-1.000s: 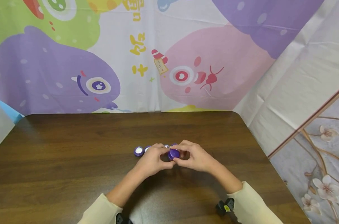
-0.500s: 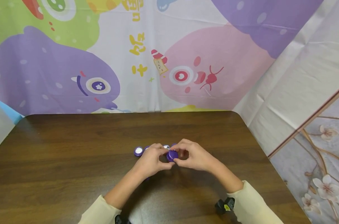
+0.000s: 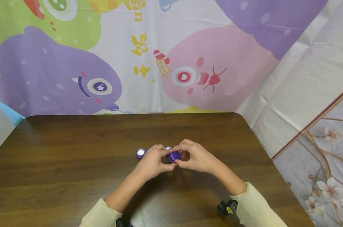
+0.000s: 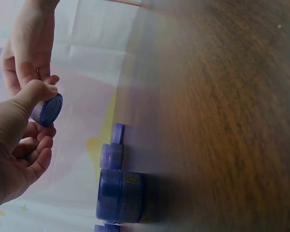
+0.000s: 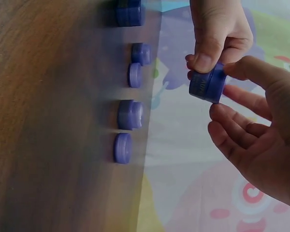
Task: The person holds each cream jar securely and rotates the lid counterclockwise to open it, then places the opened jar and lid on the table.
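Observation:
A small round purple jar with its lid on is held up over the table between both hands. My left hand pinches the jar's lettered body between thumb and fingers. The right hand holds the purple lid, its thumb on one side and fingertips at the opposite edge. In the left wrist view the jar's flat base faces the camera.
Behind the hands runs a row of purple pieces: an open jar with white inside, another jar and loose lids. A closed purple jar stands nearer on the brown table. A printed cloth hangs behind.
The jar has shifted slightly left with the right hand, whose fingers have moved a little on the lid. My left hand has stayed almost still.

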Demonstrator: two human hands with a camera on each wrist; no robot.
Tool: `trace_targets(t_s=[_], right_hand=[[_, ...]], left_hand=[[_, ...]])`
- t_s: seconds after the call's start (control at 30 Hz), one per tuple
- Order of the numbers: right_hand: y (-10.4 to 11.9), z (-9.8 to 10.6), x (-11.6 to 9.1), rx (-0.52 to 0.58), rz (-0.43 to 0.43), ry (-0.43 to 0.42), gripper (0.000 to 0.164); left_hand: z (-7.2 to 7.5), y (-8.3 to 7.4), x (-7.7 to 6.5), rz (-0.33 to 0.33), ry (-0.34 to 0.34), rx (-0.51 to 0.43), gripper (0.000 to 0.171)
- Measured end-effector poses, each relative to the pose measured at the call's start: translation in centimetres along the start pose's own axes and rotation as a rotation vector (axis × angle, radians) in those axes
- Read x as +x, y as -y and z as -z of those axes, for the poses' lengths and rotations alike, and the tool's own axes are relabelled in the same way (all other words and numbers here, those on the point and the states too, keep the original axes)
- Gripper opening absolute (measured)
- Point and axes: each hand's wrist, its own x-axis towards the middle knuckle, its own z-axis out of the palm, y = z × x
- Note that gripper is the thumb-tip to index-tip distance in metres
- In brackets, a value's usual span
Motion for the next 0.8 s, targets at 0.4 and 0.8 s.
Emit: trace_targets(t_s=[0.4, 0.8], right_hand=[[0.71, 0.24, 0.13, -0.043, -0.021, -0.048, 0.033], [0.77, 0.13, 0.32, -0.005, -0.065, -0.07, 0.034]], left_hand=[[0.05, 0.0, 0.08, 0.0, -0.024, -0.007, 0.033], [0.38, -0.21, -0.01, 0.016, -0.035, -0.031, 0.03]])
